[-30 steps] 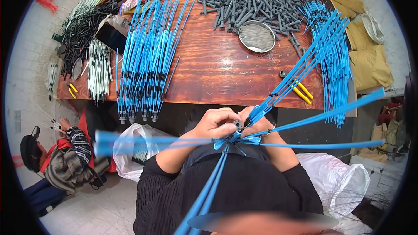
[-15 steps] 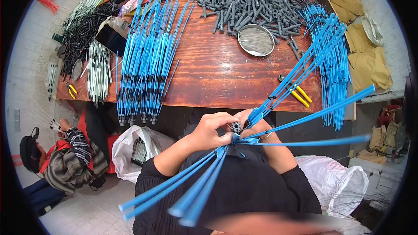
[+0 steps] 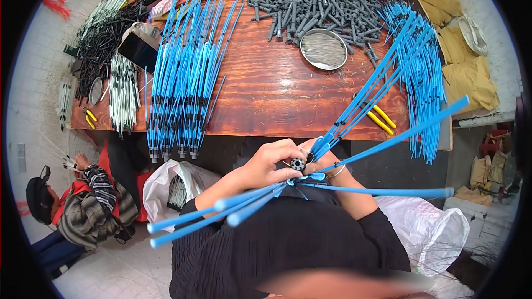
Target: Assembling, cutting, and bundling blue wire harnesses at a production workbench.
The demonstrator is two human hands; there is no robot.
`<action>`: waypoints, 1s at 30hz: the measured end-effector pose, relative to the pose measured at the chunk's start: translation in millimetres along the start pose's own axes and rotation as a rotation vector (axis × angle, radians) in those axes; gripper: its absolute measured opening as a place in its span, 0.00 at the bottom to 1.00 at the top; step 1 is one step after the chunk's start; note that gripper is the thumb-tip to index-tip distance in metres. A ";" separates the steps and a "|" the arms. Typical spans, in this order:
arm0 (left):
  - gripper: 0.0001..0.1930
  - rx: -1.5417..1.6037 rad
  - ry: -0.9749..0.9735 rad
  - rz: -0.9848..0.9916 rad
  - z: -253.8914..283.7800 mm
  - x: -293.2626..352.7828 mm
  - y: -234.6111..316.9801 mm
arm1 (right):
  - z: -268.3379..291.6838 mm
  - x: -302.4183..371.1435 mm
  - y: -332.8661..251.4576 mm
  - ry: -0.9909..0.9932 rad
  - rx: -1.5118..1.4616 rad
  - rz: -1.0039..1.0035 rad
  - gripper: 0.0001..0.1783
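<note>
My left hand (image 3: 271, 160) pinches a dark, round hub (image 3: 298, 164) with holes in its end between thumb and fingers, in front of my chest. From around the hub, blue rods (image 3: 399, 138) with small black fittings fan out to the upper right, right and lower left, like a frame of ribs. My right hand (image 3: 324, 161) is closed behind the rods near the hub, its fingers partly hidden by them. A thin wire-like line shows near the fingers of my hands, too fine to make out clearly.
On the wooden table (image 3: 260, 99) lie a heap of grey plastic tubes (image 3: 316, 0), a round dish of thin wires (image 3: 323, 50), blue rod bundles (image 3: 185, 77) and yellow-handled pliers (image 3: 379, 119). White sacks (image 3: 172, 188) stand below. Another person (image 3: 91, 199) sits at the left.
The hub has turned in my hands: the rods at lower left have swung upward and those at right have shifted slightly. Both hands stay at the hub.
</note>
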State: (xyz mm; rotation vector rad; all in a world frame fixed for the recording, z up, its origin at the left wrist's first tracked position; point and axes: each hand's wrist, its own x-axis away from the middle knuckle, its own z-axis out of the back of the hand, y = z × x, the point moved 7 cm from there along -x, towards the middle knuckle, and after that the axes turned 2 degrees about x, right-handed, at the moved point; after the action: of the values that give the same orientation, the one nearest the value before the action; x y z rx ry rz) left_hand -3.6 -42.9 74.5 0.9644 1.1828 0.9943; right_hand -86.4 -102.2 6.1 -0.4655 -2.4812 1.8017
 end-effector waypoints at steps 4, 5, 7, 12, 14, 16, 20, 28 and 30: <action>0.18 0.085 -0.014 0.038 2.0 -1.5 -3.5 | -0.3 -0.3 7.7 -0.017 -0.015 -0.037 0.16; 0.18 0.102 -0.001 0.040 3.1 -1.8 -4.2 | 0.4 -2.1 11.3 -0.012 0.013 -0.055 0.16; 0.18 0.137 0.023 0.043 4.8 -2.4 -4.9 | 1.3 -1.8 14.6 -0.005 0.042 -0.071 0.16; 0.16 0.119 0.064 0.065 9.7 3.8 -9.2 | 1.6 1.4 22.8 0.117 -0.035 -0.131 0.15; 0.23 0.064 0.039 0.024 7.9 7.2 -12.5 | 3.8 4.2 29.6 0.130 -0.102 -0.168 0.17; 0.26 0.037 0.024 0.003 6.7 9.6 -12.5 | 3.3 3.4 25.4 0.127 -0.106 -0.154 0.18; 0.43 -0.075 0.268 0.430 29.4 17.8 -41.0 | 4.0 -1.3 23.4 0.073 -0.090 -0.145 0.22; 0.58 -0.231 -0.056 0.212 34.0 -27.8 -41.4 | -5.8 -12.5 25.7 -0.126 -0.068 -0.234 0.24; 0.54 -0.241 -0.159 0.154 26.8 -36.8 -32.0 | -12.2 -11.2 21.9 -0.200 -0.042 -0.174 0.24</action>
State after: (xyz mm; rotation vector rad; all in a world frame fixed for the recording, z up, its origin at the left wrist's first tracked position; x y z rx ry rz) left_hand 22.4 -89.0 57.1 0.9329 0.8445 1.1323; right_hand -68.5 -87.8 -8.8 -0.0687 -2.5962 1.8122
